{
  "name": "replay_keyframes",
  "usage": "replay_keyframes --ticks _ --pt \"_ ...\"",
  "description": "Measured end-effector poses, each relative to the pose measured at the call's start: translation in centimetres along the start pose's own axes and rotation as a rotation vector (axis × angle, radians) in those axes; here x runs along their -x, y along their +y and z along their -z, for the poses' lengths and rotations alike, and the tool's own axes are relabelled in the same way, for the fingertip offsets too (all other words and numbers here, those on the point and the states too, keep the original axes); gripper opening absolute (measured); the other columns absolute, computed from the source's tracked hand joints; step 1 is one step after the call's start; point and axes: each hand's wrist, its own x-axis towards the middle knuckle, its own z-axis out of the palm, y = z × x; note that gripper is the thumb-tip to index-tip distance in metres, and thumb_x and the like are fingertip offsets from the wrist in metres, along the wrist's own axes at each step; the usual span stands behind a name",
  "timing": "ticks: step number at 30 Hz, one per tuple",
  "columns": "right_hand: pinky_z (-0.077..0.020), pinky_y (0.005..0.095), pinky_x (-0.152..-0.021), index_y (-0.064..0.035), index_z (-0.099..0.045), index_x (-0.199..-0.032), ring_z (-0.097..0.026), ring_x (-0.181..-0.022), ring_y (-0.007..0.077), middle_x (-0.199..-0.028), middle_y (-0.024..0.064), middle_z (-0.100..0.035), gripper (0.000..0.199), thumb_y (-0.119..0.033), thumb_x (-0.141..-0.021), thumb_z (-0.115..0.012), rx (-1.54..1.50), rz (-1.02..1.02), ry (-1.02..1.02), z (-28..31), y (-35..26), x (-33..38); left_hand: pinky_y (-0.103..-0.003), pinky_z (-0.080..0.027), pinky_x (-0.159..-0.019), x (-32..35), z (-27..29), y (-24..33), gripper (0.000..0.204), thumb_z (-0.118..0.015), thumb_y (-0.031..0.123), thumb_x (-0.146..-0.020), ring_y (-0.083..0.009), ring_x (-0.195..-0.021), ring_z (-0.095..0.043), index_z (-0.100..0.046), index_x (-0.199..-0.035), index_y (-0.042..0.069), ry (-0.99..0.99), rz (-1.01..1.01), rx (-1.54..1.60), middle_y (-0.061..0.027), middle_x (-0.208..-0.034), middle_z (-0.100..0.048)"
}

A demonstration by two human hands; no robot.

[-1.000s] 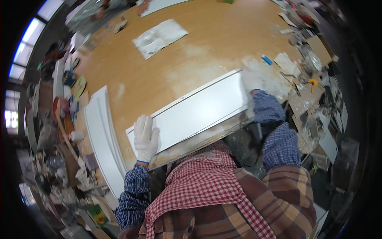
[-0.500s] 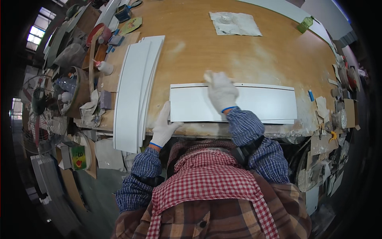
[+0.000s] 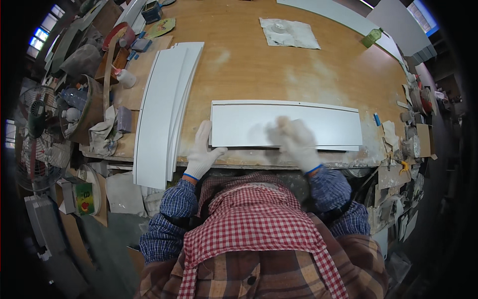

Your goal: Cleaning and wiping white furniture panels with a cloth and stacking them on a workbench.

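Observation:
A long white panel (image 3: 249,119) lies crosswise on the worktable in front of me, with a thin dark groove along its far edge. Another white edge shows just beneath it at the near right. My left hand (image 3: 203,152), in a white knitted glove, rests at the panel's left end. Its fingers stretch along that end, and the thumb points right beside the near corner. Over the middle of the panel is my gloved right hand (image 3: 298,142), smeared by motion. Whether it holds anything is hidden by the blur.
A fanned stack of white panels (image 3: 162,109) lies left of my left hand. Beyond it are a white squeeze bottle (image 3: 125,77) and a purple block (image 3: 124,119). A cloth (image 3: 303,39) and a green bottle (image 3: 372,37) are on the table's far side; a fan (image 3: 36,112) stands left.
My right hand has moved from the panel's far edge back toward its near edge and slightly right. My left hand stays at the panel's left end. The whole view has shifted a little.

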Motion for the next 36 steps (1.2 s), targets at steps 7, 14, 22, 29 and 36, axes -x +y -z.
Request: replay_keyframes --ticks 7,14,22,29,36 --pt "-0.0505 0.0512 -0.079 -0.013 -0.063 -0.114 -0.063 -0.092 0.0382 -0.103 0.016 -0.062 0.028 -0.036 -0.1 -0.053 1.0 0.076 0.705 6.2 9.6 -4.2 -0.041 -0.027 -0.125 -0.3 -0.6 0.1 0.098 -0.084 0.019 -0.081 -0.0369 -0.154 -0.026 -0.027 -0.159 0.0 -0.006 -0.095 -0.017 -0.0255 -0.164 -0.027" --pt "-0.0526 0.0477 -0.074 -0.0135 -0.062 -0.1 -0.066 -0.084 0.0352 -0.093 0.0112 -0.063 0.015 -0.023 -0.088 -0.063 0.914 0.532 -0.177 -13.4 1.2 -4.9 -0.038 -0.03 -0.123 -1.0 -1.8 -1.7 0.083 -0.076 0.02 -0.088 -0.0339 -0.15 -0.034 -0.033 -0.157 0.0 0.002 -0.06 0.138 -0.0221 -0.161 -0.035" --pt "-0.0535 0.0464 -0.081 -0.0123 -0.063 -0.114 -0.065 -0.096 0.0354 -0.102 0.0155 -0.064 0.023 -0.023 -0.094 -0.061 0.67 0.528 -0.13 -9.6 -2.4 -9.2 -0.04 -0.028 -0.124 0.0 0.0 -0.9 0.086 -0.078 0.027 -0.085 -0.0347 -0.151 -0.033 -0.036 -0.155 -0.001 0.02 -0.049 -0.057 -0.0227 -0.162 -0.036" --pt "-0.0487 0.0456 -0.088 -0.0163 -0.064 -0.118 -0.059 -0.102 0.0343 -0.102 0.0133 -0.056 0.027 -0.025 -0.092 -0.061 0.655 0.629 -0.085 -10.9 1.4 -7.6 -0.04 -0.033 -0.12 1.5 2.0 0.2 0.048 -0.062 0.017 -0.096 -0.0362 -0.146 -0.041 -0.057 -0.141 0.002 0.134 0.023 0.139 -0.023 -0.159 -0.04" --pt "-0.0456 0.0465 -0.096 -0.0141 -0.066 -0.117 -0.057 -0.112 0.0343 -0.113 0.015 -0.063 0.028 -0.029 -0.094 -0.06 0.922 0.412 0.411 5.9 8.1 -6.7 -0.045 -0.039 -0.111 0.6 -1.7 2.2 0.05 -0.071 0.031 -0.091 -0.0423 -0.133 -0.047 -0.062 -0.127 -0.003 0.272 -0.082 -0.207 -0.0265 -0.143 -0.049"
